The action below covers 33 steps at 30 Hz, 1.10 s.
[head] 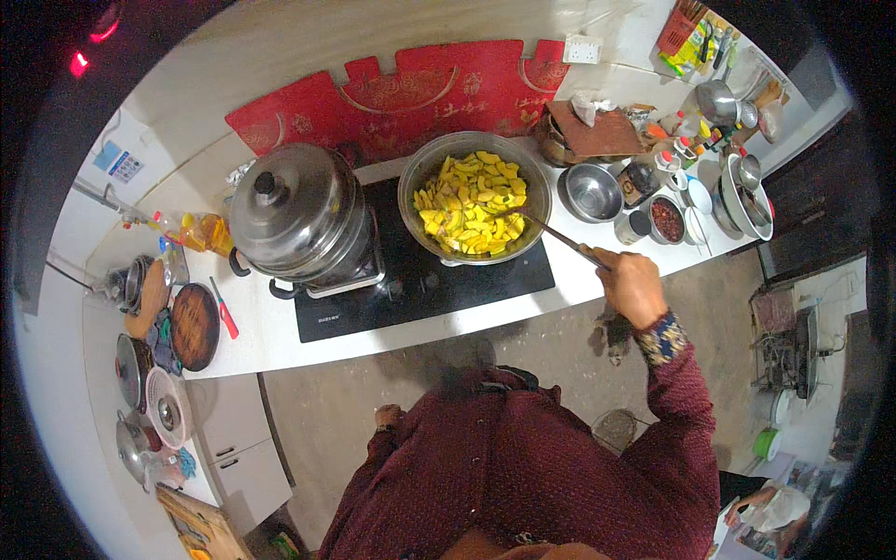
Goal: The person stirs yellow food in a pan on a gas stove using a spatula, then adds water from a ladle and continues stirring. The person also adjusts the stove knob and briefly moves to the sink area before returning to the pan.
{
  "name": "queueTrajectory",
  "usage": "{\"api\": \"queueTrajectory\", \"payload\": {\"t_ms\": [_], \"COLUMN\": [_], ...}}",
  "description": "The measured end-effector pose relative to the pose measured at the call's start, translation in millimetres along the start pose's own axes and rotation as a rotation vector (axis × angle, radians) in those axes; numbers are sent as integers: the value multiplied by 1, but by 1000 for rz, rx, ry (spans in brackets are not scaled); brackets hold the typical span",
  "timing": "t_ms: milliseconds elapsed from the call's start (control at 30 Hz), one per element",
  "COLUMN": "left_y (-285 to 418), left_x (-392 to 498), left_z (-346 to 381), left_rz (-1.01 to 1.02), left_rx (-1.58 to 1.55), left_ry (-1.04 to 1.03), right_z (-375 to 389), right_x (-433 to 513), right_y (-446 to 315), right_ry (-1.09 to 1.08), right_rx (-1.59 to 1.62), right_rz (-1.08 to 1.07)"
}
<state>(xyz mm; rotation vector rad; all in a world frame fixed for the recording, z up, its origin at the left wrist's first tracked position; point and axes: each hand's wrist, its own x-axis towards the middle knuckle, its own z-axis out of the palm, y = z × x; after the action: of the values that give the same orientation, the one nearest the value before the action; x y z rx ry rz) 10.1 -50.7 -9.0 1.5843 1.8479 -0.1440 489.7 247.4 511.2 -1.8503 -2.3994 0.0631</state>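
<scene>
My right hand [632, 283] grips the handle of a long cooking spatula [570, 243]. The spatula's head is buried among yellow sliced vegetable pieces [476, 199], which look like pumpkin or squash. They fill much of a wide metal wok [539, 192] on the right side of a black glass cooktop [434, 301]. Down at my side hangs my left hand [389, 416], away from the counter; its fingers are too small and partly hidden to read. A lidded steel steamer pot [301, 217] occupies the cooktop's left side.
Right of the wok stand a steel bowl [593, 192], a bowl of dark red seasoning [666, 218], a lidded jar [633, 227] and several bottles. To the left are oil bottles [203, 234], a red-handled lighter [227, 318] and a round wooden board [195, 327]. Red panels [427, 91] line the wall.
</scene>
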Motion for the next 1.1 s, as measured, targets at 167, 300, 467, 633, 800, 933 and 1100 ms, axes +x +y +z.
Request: {"api": "queueTrajectory", "payload": {"t_ms": [167, 300, 467, 633, 800, 933, 1100], "left_y": [-3, 22, 51, 64, 45, 22, 69], "left_x": [-12, -13, -14, -24, -14, -18, -6], "left_z": [3, -33, -71, -74, -59, -53, -96], "left_rz": [-59, 6, -156, -300, -107, -14, 71], "left_rx": [140, 127, -350, -509, 275, 12, 201], "left_ry": [27, 29, 62, 13, -154, 80, -41], "right_z": [-1, 73, 93, 42, 107, 124, 99], "right_x": [0, 18, 18, -6, 55, 52, -1], "right_y": [-13, -30, -29, -29, -55, -47, 4], "right_ry": [-119, 10, 106, 116, 207, 182, 88], "right_rx": [132, 53, 136, 214, 89, -9, -136], "right_rz": [-103, -100, -80, -84, -175, -262, -255]}}
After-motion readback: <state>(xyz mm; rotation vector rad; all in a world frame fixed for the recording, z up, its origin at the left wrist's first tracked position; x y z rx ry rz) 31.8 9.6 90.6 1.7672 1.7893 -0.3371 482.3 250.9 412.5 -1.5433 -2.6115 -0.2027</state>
